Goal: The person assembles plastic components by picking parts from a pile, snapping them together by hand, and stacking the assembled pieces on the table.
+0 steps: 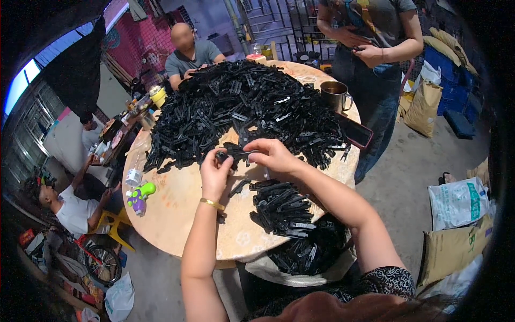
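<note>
Both my hands are raised over the near side of a round table (166, 225). My left hand (213, 180), with a gold bracelet at the wrist, pinches a small black plastic part (225, 158). Close beside it, the fingers of my right hand (276, 156) are closed on a slim dark piece (244, 152), partly hidden by them. Just beyond my hands rises a large heap of long black plastic parts (236, 96). A smaller stack of similar parts (281, 209) lies below my right forearm. An open white sack (295, 279) holding more black parts stands at the near edge.
A metal mug (333, 96) and a phone (355, 132) sit at the right edge; a green-and-purple toy (141, 197) and a small white jar (133, 177) sit left. One person (190, 59) sits opposite, another (370, 43) stands at the right. Filled sacks (458, 204) line the right.
</note>
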Tool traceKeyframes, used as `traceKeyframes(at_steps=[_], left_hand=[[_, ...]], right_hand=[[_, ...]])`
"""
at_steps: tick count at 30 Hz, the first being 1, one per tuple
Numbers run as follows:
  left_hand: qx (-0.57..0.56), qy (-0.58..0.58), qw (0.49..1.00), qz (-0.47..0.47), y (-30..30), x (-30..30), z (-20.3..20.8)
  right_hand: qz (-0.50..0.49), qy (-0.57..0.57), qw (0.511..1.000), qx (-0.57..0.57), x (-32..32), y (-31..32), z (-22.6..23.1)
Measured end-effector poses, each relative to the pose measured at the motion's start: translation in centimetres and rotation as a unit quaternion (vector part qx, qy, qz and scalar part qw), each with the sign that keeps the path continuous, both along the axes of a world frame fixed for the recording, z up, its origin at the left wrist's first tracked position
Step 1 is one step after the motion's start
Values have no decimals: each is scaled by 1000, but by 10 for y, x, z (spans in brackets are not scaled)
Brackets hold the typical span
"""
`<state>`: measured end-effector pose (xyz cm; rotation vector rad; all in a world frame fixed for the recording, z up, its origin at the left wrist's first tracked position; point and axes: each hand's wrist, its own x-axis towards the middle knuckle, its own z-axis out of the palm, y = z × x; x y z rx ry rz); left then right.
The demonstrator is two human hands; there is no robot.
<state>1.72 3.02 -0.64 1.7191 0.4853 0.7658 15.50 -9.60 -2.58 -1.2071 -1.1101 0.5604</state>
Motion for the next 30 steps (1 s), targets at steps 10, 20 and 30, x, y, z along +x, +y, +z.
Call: traceKeyframes(at_steps=[10,20,30], left_hand=[[-293,-68,940,-158,-5,1,-4],[-137,-19,982,-127,-10,0,-5],[124,17,984,-125,-18,-2,6]], right_hand=[[12,47,997,-54,8,3,-2],[-96,-238,967,-3,-2,-3,4],[-92,-251,963,23,3,-9,3]])
